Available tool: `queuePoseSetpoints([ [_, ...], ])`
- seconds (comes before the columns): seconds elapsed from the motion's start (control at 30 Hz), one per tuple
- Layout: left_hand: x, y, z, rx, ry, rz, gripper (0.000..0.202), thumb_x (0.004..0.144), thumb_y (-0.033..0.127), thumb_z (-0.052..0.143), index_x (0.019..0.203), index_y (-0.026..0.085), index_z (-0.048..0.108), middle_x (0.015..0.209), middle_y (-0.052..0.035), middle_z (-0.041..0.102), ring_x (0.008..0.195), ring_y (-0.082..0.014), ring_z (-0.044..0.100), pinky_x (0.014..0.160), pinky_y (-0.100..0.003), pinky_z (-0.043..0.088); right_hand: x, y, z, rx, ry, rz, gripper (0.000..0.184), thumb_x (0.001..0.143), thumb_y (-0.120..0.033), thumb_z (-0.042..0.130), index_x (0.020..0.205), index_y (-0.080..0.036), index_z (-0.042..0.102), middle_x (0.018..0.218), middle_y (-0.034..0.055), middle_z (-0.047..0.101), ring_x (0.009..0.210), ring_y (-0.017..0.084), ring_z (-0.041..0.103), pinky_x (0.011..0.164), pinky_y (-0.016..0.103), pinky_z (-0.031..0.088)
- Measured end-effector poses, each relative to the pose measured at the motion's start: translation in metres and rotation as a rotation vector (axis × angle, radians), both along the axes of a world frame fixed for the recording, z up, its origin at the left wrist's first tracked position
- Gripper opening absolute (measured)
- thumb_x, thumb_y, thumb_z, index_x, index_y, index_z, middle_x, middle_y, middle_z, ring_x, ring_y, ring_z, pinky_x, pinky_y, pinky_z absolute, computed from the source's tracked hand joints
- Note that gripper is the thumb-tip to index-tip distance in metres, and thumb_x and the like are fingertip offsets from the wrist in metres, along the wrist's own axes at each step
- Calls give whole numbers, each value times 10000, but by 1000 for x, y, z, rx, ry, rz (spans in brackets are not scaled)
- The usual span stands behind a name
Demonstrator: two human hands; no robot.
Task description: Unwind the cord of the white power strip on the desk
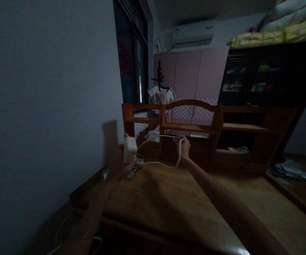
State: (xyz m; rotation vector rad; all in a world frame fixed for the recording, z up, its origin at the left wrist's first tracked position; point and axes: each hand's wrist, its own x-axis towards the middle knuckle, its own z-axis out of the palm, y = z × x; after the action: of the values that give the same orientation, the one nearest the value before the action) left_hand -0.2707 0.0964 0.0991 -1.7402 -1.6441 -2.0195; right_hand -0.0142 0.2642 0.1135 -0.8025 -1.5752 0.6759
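Observation:
My left hand (118, 163) is wrapped round a white power strip (130, 149), held up near the wall above the desk's left side. A white cord (158, 163) loops out from around it to the right. My right hand (184, 145) is closed on that cord, over the desk in front of the shelf. More coiled cable (135, 170) lies on the desktop just beyond my left hand, partly hidden by it. The exact end of the cord in my right fingers is too dim to make out.
The wooden desk (195, 198) carries a low shelf unit (190, 126) along its back. A wall (62, 88) stands close on the left. White cable (96, 244) hangs below the front left edge. Papers (296, 170) lie to the right.

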Motion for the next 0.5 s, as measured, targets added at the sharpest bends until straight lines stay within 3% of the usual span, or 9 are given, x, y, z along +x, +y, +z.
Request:
queuePoseSetpoints([
  [0.1, 7, 19, -18, -91, 171, -80, 718, 549, 224, 819, 1210, 264, 543, 1095, -68, 611, 1048, -331, 563, 860, -332, 429, 13, -8, -23, 62, -121, -138, 444, 851, -164, 404, 1284, -188, 500, 1360, 141, 521, 1109, 284, 583, 879, 432, 497],
  [0.2, 9, 38, -34, -182, 209, -133, 719, 560, 217, 807, 1224, 257, 535, 1153, -95, 589, 1129, -350, 523, 934, -350, 398, 16, -9, -47, 187, -667, -363, 595, 830, -39, 327, 1397, -191, 421, 1516, 136, 314, 1075, 294, 593, 853, 434, 487],
  [0.27, 11, 51, -40, -214, 215, -155, 734, 555, 199, 805, 1233, 258, 531, 1138, -100, 588, 1131, -353, 527, 936, -354, 397, 11, -10, -63, 224, -987, -457, 633, 826, -4, 295, 1435, -161, 370, 1524, 171, 273, 1011, 290, 619, 812, 429, 492],
  [0.33, 15, 65, -43, -248, 299, -157, 775, 563, 194, 799, 1274, 259, 498, 1157, -110, 578, 1112, -358, 543, 926, -363, 398, -1, -13, -78, 198, -1068, -456, 603, 844, -11, 302, 1437, -104, 355, 1465, 242, 354, 990, 298, 627, 807, 431, 487],
  [0.4, 21, 79, -44, -297, 419, -154, 796, 587, 212, 788, 1310, 258, 458, 1210, -125, 558, 1093, -361, 555, 924, -376, 393, -21, -18, -91, 174, -1105, -422, 546, 865, -50, 365, 1411, -53, 377, 1295, 290, 523, 990, 308, 626, 812, 420, 481],
  [0.5, 29, 99, -44, -375, 527, -167, 753, 653, 278, 748, 1331, 259, 422, 1266, -135, 538, 1107, -364, 546, 951, -403, 371, -61, -29, -107, 161, -1180, -310, 430, 853, -140, 512, 1274, -57, 530, 1038, 234, 659, 931, 288, 642, 780, 365, 485],
])
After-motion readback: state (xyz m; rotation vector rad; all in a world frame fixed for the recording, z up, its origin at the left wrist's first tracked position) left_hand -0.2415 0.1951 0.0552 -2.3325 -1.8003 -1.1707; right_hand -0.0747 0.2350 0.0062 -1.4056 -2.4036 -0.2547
